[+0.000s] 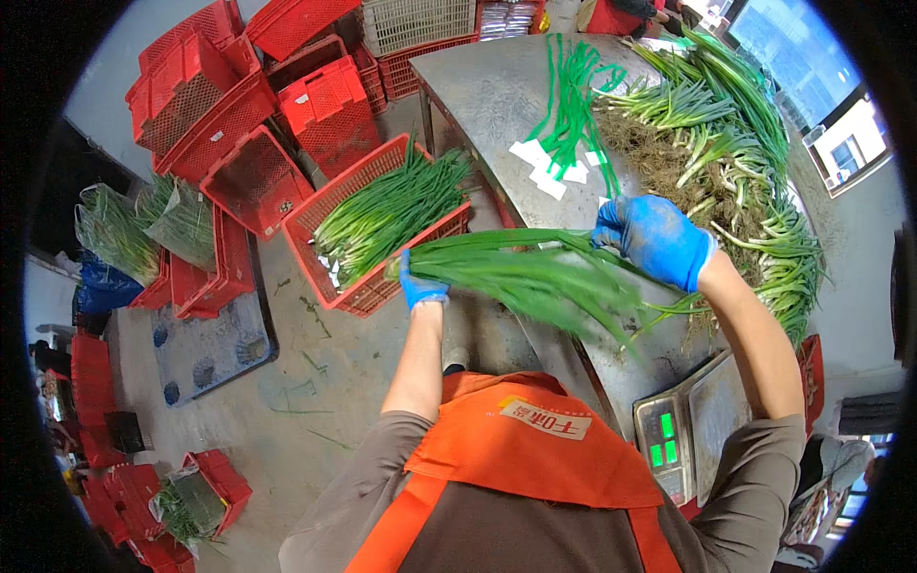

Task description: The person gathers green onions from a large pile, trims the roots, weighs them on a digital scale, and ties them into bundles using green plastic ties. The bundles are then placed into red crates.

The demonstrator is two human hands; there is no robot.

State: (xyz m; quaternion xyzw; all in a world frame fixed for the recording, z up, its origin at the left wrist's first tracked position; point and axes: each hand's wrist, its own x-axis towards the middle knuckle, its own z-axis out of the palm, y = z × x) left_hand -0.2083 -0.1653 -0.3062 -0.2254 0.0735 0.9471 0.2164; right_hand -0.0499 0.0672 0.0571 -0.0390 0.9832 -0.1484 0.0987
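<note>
A bunch of green onions (516, 276) stretches between my hands, its leaves partly blurred. My left hand (421, 281), in a blue glove, is closed around the bunch near its root end, over the edge of a red plastic crate (372, 301). My right hand (648, 236), gloved in blue, has its fingers curled at the leaf end; some leaves pass under it. More green onions (390, 215) lie in the crate. Beyond my right hand, green tape strips (573, 114) with white tags (548, 183) and untrimmed green onions with roots (666, 157) rest on the metal table (480, 86).
A digital scale (670, 444) stands on the table near my right elbow. Red crates (193, 100) are stacked at the upper left, with bagged greens (118, 233) below them beside a blue pallet (215, 351). Another person (616, 18) is at the table's far end.
</note>
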